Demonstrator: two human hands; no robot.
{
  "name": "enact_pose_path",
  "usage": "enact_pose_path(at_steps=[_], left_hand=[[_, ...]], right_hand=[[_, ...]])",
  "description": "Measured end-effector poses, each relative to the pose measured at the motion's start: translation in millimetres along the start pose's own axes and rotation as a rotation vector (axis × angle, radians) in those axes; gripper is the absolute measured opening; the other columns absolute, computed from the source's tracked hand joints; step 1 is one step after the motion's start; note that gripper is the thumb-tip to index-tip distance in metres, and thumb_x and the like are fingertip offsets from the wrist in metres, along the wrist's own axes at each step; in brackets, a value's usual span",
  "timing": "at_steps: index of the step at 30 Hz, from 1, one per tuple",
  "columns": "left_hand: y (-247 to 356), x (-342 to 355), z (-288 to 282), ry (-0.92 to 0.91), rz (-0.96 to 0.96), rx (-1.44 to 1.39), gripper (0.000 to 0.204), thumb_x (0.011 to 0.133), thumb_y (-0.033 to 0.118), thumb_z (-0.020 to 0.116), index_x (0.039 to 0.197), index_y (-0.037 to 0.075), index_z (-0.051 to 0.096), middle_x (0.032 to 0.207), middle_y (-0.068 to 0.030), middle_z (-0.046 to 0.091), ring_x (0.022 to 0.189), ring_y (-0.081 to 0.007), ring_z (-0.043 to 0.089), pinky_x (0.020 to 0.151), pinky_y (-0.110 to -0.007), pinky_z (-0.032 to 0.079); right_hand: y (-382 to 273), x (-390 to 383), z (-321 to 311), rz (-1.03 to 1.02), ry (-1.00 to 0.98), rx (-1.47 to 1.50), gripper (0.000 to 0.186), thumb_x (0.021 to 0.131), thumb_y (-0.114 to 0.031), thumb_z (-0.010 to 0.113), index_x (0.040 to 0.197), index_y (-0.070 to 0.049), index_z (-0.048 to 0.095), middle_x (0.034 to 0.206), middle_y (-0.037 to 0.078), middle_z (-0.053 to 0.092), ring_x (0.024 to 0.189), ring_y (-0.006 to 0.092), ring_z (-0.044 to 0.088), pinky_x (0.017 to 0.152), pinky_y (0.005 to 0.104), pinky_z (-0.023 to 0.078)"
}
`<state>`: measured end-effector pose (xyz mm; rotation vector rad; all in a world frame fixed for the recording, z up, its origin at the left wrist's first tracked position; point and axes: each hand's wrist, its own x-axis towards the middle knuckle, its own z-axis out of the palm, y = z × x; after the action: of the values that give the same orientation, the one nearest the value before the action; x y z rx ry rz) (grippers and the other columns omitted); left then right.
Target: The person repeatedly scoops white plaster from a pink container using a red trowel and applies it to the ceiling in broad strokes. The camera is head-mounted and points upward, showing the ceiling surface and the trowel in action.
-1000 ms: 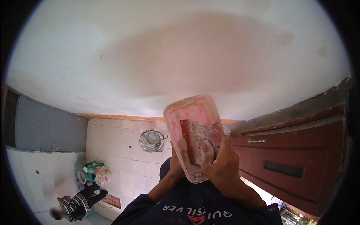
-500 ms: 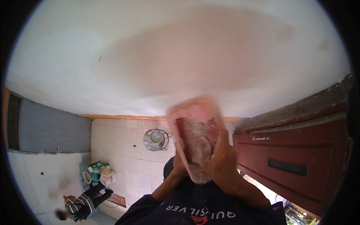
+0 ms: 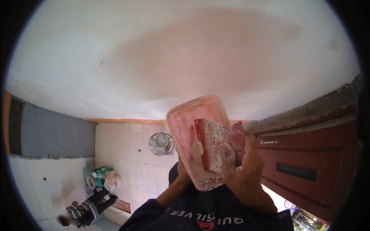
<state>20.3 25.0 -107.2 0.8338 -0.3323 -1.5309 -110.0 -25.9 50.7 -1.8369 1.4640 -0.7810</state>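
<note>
My left hand [image 3: 184, 170] grips the near left side of a pink plastic tray [image 3: 185, 114], partly hidden behind it. The tray is tilted, with pale smears over its inside. In my right hand [image 3: 248, 169] is a wide red putty knife [image 3: 214, 140], its blade crusted with whitish filler. My thumb presses on the blade's face and my fingers wrap round the handle. A pale lump of putty [image 3: 197, 151] shows at the blade's left edge, over the tray. Whether the blade touches the tray bottom I cannot tell.
A white wall [image 3: 115, 84] with a large brownish patch [image 3: 200, 54] rises ahead. On the tiled floor [image 3: 135, 165] stands a bucket [image 3: 162, 141] on a round base. A red-brown door [image 3: 296, 169] is at right. Lower left, another person [image 3: 86, 210] is near a green stool [image 3: 101, 173].
My right hand and the putty knife have shifted right across the tray. The putty lump now shows at the blade's edge. The tray has moved slightly left.
</note>
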Motion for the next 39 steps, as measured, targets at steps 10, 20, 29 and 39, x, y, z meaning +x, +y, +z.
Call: enact_pose_path(at_steps=[10,20,29,39], left_hand=[[23.0,-11.4,33.3,0.016,-0.070,-0.259,0.069,0.094,0.058,0.022,0.144,0.009,0.019,0.141,-0.0146,0.034,0.127,-0.0299,0.039,0.106,-0.045,0.035],[20.3,-14.3,28.5,0.110,-0.101,-0.172,0.070,0.095,0.058,0.020,0.142,0.006,0.021,0.138,-0.0155,0.037,0.124,-0.0304,0.042,0.106,-0.044,0.035],[16.5,-13.0,17.7,0.149,-0.033,-0.170,0.055,0.099,0.043,0.025,0.141,0.006,0.023,0.136,-0.0154,0.040,0.121,-0.0287,0.045,0.102,-0.042,0.040],[10.1,-7.8,11.9,0.055,0.124,0.046,0.048,0.100,0.031,0.034,0.139,0.005,0.025,0.131,-0.0158,0.044,0.118,-0.0277,0.048,0.099,-0.043,0.044]], right_hand=[[8.0,-6.1,1.5,0.010,-0.035,-0.074,0.033,0.085,-0.012,0.057,0.107,0.006,0.040,0.062,0.026,0.059,0.054,0.0409,0.061,0.048,0.0455,0.049],[13.9,-9.7,17.5,0.005,-0.040,-0.093,0.030,0.083,-0.005,0.060,0.105,0.006,0.043,0.073,0.024,0.061,0.066,0.0405,0.064,0.052,0.0404,0.049],[10.2,-7.7,26.7,0.006,-0.070,-0.077,0.030,0.083,-0.004,0.059,0.106,0.007,0.042,0.078,0.027,0.060,0.070,0.0424,0.063,0.055,0.0415,0.050],[16.5,-2.8,30.9,-0.068,-0.014,0.093,0.026,0.085,-0.004,0.058,0.104,0.006,0.043,0.079,0.026,0.060,0.072,0.0388,0.066,0.056,0.0371,0.050]])
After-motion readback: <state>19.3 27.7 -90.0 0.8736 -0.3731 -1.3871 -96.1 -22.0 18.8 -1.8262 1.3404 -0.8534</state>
